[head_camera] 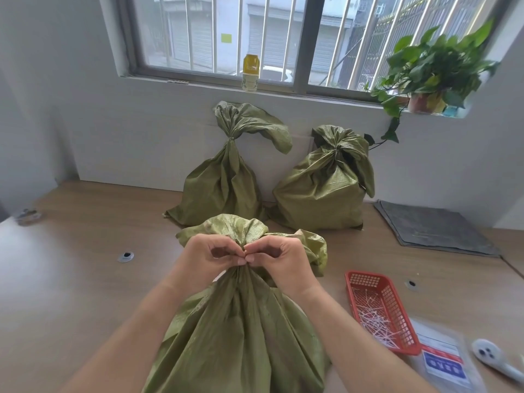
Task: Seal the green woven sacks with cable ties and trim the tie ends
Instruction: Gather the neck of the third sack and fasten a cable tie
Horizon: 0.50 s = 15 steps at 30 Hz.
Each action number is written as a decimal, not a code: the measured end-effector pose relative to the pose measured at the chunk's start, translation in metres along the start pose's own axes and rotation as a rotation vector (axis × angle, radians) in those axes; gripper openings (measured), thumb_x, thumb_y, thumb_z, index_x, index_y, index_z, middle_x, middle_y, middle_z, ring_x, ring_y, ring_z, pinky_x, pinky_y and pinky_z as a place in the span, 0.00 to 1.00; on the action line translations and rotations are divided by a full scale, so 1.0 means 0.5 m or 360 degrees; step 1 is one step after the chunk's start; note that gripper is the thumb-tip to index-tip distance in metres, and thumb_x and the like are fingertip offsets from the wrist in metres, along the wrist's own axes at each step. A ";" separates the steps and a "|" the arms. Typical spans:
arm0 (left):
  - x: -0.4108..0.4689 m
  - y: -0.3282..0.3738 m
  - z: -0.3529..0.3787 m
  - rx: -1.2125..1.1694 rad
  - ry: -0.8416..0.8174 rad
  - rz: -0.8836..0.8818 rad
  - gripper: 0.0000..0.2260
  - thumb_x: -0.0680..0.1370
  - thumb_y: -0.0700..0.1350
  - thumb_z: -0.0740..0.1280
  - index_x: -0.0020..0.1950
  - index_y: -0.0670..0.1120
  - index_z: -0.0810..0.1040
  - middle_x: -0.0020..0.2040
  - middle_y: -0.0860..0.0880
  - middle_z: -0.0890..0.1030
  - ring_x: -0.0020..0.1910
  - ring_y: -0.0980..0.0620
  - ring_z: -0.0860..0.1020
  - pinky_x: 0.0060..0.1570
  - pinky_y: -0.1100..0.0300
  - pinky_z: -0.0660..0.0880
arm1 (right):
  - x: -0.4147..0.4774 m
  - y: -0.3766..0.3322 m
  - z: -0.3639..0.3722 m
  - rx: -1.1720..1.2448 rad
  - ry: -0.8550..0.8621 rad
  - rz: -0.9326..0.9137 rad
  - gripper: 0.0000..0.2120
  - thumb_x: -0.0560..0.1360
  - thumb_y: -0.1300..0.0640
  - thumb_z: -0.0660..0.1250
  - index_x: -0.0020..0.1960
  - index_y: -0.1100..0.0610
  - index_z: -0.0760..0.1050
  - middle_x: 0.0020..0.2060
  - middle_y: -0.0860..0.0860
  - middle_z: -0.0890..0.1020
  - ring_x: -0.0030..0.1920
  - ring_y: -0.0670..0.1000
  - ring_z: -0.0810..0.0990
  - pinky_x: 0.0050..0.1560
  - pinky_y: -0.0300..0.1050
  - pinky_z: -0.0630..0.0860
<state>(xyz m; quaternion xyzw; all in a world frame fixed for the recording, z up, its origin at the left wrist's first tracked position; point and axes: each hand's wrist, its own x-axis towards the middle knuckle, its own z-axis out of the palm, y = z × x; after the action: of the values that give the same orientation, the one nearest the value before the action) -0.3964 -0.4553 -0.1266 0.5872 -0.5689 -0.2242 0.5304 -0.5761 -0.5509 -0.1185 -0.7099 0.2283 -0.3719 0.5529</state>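
Two tied sacks (pixel 224 188) (pixel 323 191) stand at centre frame. My left hand (pixel 211 258) and right hand (pixel 279 258) pinch the third sack (pixel 241 330)'s gathered neck, low centre; tie unseen, trimming left.

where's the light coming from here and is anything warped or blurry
Head view: daylight enters through the barred window and leaves pale glare on the table at left; the wide lens bows the window frame; the plastic packet at bottom right is smeared, while the left hand and right hand pinching the near sack look sharp.
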 end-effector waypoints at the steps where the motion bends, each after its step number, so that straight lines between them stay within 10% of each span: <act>1: 0.000 -0.002 0.000 0.0049 0.0002 0.0018 0.08 0.70 0.38 0.80 0.43 0.50 0.89 0.40 0.51 0.87 0.42 0.49 0.85 0.49 0.48 0.83 | 0.000 -0.001 0.000 -0.0029 -0.0013 -0.0003 0.09 0.70 0.74 0.75 0.46 0.64 0.87 0.41 0.59 0.88 0.43 0.52 0.86 0.48 0.45 0.84; 15: -0.001 0.015 0.015 0.0314 0.0106 0.0171 0.07 0.69 0.40 0.82 0.44 0.50 0.89 0.39 0.57 0.86 0.41 0.54 0.85 0.45 0.54 0.82 | -0.007 0.000 -0.005 -0.0133 0.0013 -0.0006 0.11 0.73 0.73 0.74 0.49 0.60 0.87 0.44 0.55 0.89 0.49 0.55 0.88 0.56 0.51 0.84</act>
<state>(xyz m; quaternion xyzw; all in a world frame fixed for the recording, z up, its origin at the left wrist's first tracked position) -0.4064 -0.4560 -0.1226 0.6123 -0.6008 -0.1187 0.5000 -0.5803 -0.5500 -0.1194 -0.7312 0.2445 -0.3661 0.5212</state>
